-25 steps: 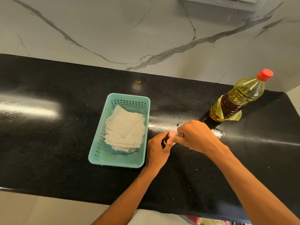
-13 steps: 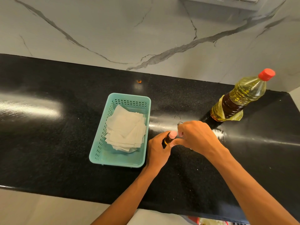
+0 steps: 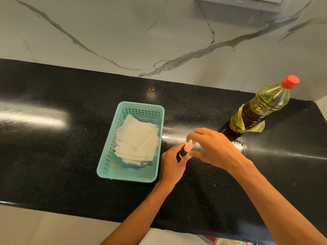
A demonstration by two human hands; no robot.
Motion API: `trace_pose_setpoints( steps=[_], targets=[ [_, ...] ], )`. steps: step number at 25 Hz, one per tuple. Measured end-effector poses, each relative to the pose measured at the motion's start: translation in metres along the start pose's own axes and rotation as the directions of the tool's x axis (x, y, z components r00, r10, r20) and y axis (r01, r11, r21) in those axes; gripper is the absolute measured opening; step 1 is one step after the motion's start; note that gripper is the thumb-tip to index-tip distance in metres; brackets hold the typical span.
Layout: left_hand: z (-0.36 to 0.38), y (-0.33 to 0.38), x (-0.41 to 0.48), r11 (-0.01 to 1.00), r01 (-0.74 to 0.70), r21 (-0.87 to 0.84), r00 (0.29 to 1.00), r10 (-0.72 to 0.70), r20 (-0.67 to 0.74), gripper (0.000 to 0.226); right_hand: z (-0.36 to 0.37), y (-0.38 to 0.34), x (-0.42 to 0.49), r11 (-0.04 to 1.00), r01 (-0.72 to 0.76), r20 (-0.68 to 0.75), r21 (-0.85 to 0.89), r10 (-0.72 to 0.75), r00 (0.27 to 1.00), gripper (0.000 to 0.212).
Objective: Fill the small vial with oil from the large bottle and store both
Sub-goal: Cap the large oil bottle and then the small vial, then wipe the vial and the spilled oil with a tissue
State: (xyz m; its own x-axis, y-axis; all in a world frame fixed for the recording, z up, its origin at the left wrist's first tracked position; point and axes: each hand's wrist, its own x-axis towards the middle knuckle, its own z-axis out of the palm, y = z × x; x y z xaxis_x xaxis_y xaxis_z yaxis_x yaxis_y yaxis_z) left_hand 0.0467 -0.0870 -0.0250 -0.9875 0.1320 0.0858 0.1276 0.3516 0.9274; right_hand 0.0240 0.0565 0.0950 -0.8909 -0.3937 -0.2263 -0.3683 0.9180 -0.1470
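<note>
Vial [image 3: 182, 152] in left hand [image 3: 172, 163] (pink-capped)

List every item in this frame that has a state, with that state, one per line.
small vial: tilted, gripped in the left hand, pink cap on
right hand: fingers at the vial's cap
large bottle: upright on the counter, red cap on, holds oil
basket: on the counter, holds a stack of paper squares

You're at a home kitchen counter.
Your black stone tabletop [image 3: 53, 156] meets a marble-veined wall [image 3: 123, 32]; an oil bottle [image 3: 260, 108] stands at its right end.
</note>
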Motion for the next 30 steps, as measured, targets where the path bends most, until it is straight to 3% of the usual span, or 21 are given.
trace_pose_setpoints(
  steps=[2, 5, 10, 16, 20, 23, 25, 27, 30],
  targets=[
    [0.000, 0.000, 0.000, 1.000, 0.007, 0.006, 1.000, -0.007, 0.000, 0.024, 0.004, 0.000, 0.003, 0.999, 0.047, 0.039, 0.016, -0.048, 0.998, 0.037],
    [0.000, -0.002, 0.001, 1.000, 0.012, -0.011, 1.000, -0.011, 0.019, 0.022, 0.006, -0.004, 0.009, 0.999, -0.027, 0.071, -0.029, 0.029, 0.997, 0.025],
    [0.002, 0.000, 0.001, 0.999, 0.030, -0.014, 0.999, -0.030, 0.030, 0.024, 0.007, 0.000, 0.014, 1.000, -0.006, 0.112, -0.004, 0.006, 0.994, 0.033],
    [0.003, 0.000, 0.000, 1.000, 0.004, 0.025, 1.000, -0.004, 0.008, 0.028, 0.031, 0.000, 0.011, 0.997, -0.064, -0.029, 0.035, 0.065, 0.997, 0.039],
    [-0.002, 0.003, -0.002, 0.998, 0.023, 0.056, 1.000, -0.024, 0.017, 0.023, 0.016, -0.011, 0.015, 0.983, -0.109, -0.079, -0.148, 0.098, 0.992, 0.038],
    [-0.002, 0.027, 0.006, 0.945, 0.174, 0.276, 0.985, -0.164, -0.061, 0.025, -0.003, -0.049, 0.028, 0.993, 0.046, -0.284, -0.106, -0.075, 0.956, 0.034],
    [-0.007, 0.031, 0.005, 0.867, 0.341, 0.363, 0.940, -0.308, -0.147, 0.030, -0.003, -0.079, 0.049, 0.980, 0.199, -0.247, -0.029, -0.200, 0.948, 0.030],
    [-0.004, 0.029, -0.010, 0.882, 0.353, 0.312, 0.921, -0.386, 0.049, 0.037, 0.012, -0.097, 0.075, 0.967, 0.253, -0.129, -0.038, -0.256, 0.958, 0.032],
    [-0.017, 0.028, -0.037, 0.918, 0.217, 0.331, 0.898, -0.321, 0.300, 0.047, 0.036, -0.104, 0.105, 0.952, 0.278, -0.058, -0.127, -0.286, 0.956, 0.031]
  ],
)
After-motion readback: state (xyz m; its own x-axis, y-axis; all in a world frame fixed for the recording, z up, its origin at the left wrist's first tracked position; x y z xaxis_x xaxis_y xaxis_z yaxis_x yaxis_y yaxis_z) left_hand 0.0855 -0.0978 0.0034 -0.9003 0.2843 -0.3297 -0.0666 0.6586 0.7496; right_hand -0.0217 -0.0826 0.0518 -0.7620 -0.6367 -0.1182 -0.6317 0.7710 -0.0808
